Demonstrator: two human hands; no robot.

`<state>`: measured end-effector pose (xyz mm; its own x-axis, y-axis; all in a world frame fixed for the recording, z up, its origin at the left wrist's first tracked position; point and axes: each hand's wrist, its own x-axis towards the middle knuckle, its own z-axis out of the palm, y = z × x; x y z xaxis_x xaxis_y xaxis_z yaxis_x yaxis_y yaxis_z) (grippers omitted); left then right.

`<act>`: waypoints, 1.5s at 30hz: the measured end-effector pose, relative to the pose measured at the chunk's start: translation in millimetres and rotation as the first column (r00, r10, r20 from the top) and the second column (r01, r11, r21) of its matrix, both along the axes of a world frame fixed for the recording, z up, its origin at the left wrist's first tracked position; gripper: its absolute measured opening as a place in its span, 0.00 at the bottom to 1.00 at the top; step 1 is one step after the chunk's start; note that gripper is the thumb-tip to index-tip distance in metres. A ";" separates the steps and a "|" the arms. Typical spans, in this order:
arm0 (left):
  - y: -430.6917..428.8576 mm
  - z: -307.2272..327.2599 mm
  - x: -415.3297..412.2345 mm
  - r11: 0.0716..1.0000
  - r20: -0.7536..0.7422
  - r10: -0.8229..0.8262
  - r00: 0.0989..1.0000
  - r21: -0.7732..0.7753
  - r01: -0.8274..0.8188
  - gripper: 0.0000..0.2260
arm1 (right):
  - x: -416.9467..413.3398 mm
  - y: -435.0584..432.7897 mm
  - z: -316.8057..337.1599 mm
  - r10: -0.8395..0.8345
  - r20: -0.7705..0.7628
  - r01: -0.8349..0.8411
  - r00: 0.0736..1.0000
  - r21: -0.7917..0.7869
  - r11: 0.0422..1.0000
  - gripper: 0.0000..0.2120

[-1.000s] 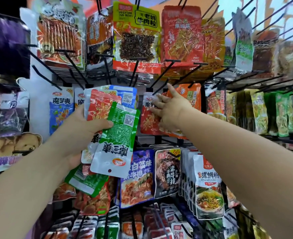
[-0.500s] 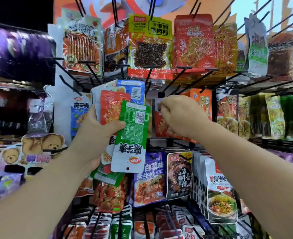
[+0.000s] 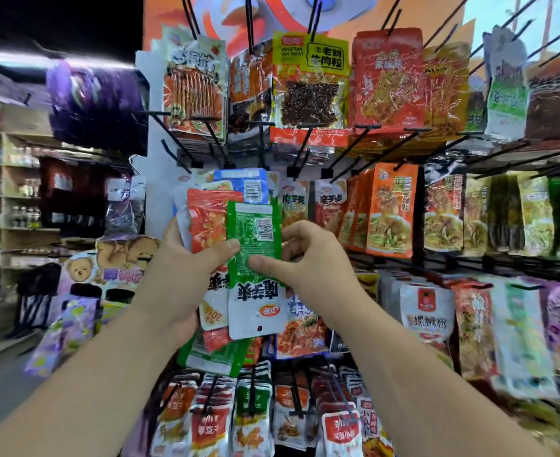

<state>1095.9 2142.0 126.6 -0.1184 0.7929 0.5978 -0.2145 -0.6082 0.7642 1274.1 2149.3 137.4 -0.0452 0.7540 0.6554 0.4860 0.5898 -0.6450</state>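
My left hand grips a fan of snack packets held upside down in front of a hook rack. The front one is a green and white packet; behind it are a red packet and a blue one. My right hand has come in from the right and pinches the green packet's right edge, thumb on its front. Both thumbs lie on the green packet.
Black peg hooks jut toward me from the rack, hung with rows of snack bags: orange packets at right, a yellow-topped bag above, small pouches below. Store shelves recede at left.
My right hand left the hanging red packets on the rack and moved left and down to the green packet in my left hand. The view shifted, so the rack sits further right.
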 end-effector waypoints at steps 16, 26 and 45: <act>-15.0 -15.6 -22.7 0.987 0.018 0.063 0.998 -0.152 -0.060 0.16 | 15.5 -12.5 7.5 0.078 0.131 -0.101 0.988 0.180 0.978 0.04; -19.3 -10.9 -37.8 0.989 0.089 0.035 0.995 -0.147 -0.022 0.13 | 22.2 -9.9 16.0 -0.144 0.177 0.006 0.974 0.609 0.794 0.10; 9.9 9.9 -32.3 0.990 0.047 0.064 0.997 -0.126 -0.058 0.15 | 13.2 18.4 25.5 0.053 -0.388 -0.052 0.920 0.013 0.999 0.17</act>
<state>1063.6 2151.9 136.5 -0.1964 0.8511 0.4869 -0.2203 -0.5222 0.8239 1287.3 2167.6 163.0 0.1734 0.7557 0.6315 0.1659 0.6096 -0.7751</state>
